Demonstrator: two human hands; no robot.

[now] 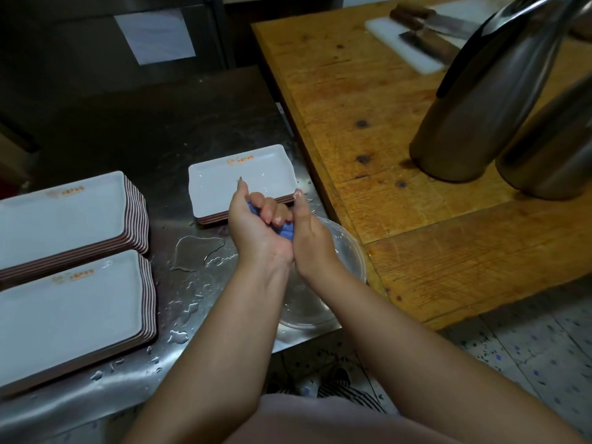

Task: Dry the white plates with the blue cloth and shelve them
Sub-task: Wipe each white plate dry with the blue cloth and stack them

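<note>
Left hand [256, 224] and right hand [309, 238] both squeeze the bunched blue cloth [287, 231] above a clear bowl [347, 248].

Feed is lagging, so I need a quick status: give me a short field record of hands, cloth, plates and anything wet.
left hand: grips the blue cloth, fingers curled round it
right hand: pressed against the cloth, grip unclear
position: hands over the clear bowl
small plate stack: just beyond the hands, top plate shows droplets
tall plate stacks: two at left, far one, near one
steel counter: puddles and drops
</note>
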